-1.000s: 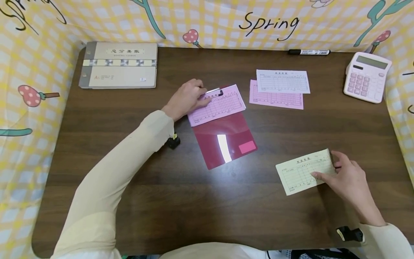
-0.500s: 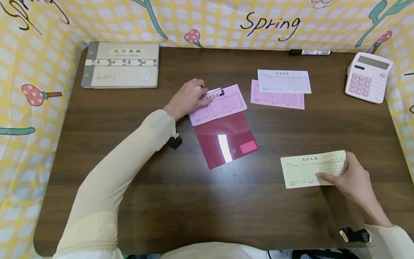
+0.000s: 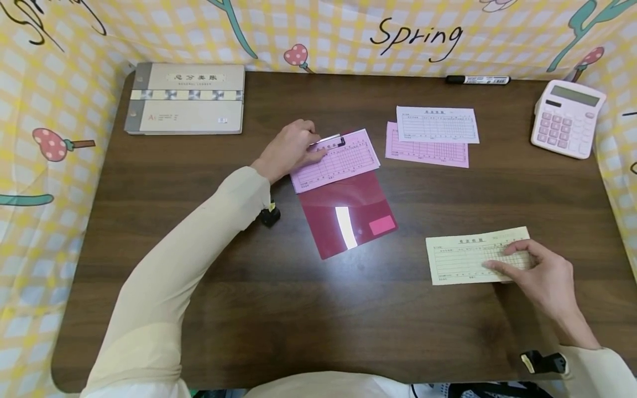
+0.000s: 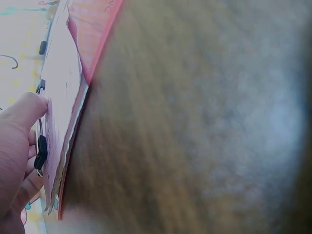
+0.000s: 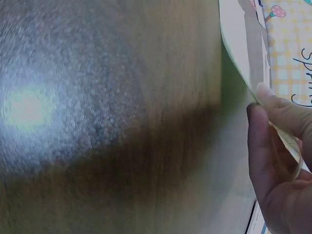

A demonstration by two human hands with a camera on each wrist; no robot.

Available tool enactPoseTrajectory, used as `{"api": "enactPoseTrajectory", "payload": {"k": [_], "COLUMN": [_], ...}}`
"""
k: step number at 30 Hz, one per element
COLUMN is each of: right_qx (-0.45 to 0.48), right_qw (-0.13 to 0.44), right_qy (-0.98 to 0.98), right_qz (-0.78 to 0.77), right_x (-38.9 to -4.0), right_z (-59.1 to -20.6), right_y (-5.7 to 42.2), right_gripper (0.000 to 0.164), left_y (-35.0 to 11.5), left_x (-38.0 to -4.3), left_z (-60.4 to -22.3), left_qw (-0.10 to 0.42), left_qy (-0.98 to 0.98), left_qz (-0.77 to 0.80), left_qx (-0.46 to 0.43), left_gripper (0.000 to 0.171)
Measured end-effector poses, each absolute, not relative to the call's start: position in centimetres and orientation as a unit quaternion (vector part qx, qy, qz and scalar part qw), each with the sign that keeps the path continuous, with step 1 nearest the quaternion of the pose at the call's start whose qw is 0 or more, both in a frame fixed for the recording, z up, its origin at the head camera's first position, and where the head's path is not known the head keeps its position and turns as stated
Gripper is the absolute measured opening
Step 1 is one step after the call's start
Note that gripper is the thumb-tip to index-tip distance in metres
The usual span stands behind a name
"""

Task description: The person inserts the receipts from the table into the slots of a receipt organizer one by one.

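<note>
Left hand grips the clip of a red folder bearing pink forms; right hand pinches a pale-green form; beyond both, checked cloth lettered "Spring".

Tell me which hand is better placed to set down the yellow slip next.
Probably the right hand: it pinches the yellow slip, while the left hand grips the clipped pink sheets.

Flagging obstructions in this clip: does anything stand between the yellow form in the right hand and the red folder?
Nothing visible does: in the head view, only tabletop shows between the yellow form and the red folder. The white form and loose pink form lie farther back, off that line.
</note>
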State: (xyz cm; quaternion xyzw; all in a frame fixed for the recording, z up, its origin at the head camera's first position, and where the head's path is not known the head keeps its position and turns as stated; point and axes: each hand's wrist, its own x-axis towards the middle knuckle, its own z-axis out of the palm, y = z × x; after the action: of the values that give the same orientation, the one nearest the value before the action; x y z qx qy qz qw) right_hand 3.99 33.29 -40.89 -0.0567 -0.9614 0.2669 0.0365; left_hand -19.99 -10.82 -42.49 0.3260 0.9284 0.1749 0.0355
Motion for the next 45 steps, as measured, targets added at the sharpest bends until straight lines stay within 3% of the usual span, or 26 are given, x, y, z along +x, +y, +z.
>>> {"api": "enactPoseTrajectory", "payload": {"k": [3, 6, 16, 24, 30, 45], "right_qx": [-0.047, -0.046, -0.041, -0.104, -0.056, 0.018], "right_qw": [0.025, 0.004, 0.008, -0.005, -0.003, -0.1], "right_qy": [-0.957, -0.955, -0.943, -0.926, -0.91, -0.891], "right_qz": [0.286, 0.294, 0.329, 0.364, 0.41, 0.442], "right_x": [4.1, 4.2, 3.9, 1.5, -0.9, -5.6], "right_z": [-41.0, -40.8, -40.4, -38.0, -37.1, -37.7], "right_y": [33.2, 33.1, 33.3, 33.5, 31.7, 25.2], "right_gripper": [0.021, 0.014, 0.011, 0.013, 0.016, 0.018], "left_y": [-10.8, -10.8, -10.9, -11.0, -10.8, -10.8], "left_x": [-20.0, -20.0, -19.9, -19.9, -19.8, -19.9], "left_z": [-42.5, -42.4, -42.4, -42.5, -42.5, -42.6], "left_qw": [0.04, 0.046, 0.049, 0.049, 0.047, 0.033], "left_qy": [0.929, 0.93, 0.931, 0.933, 0.934, 0.931], "left_qz": [0.175, 0.176, 0.178, 0.172, 0.163, 0.164], "left_qx": [0.324, 0.321, 0.315, 0.311, 0.314, 0.325], "left_gripper": [0.044, 0.044, 0.043, 0.045, 0.045, 0.044]}}
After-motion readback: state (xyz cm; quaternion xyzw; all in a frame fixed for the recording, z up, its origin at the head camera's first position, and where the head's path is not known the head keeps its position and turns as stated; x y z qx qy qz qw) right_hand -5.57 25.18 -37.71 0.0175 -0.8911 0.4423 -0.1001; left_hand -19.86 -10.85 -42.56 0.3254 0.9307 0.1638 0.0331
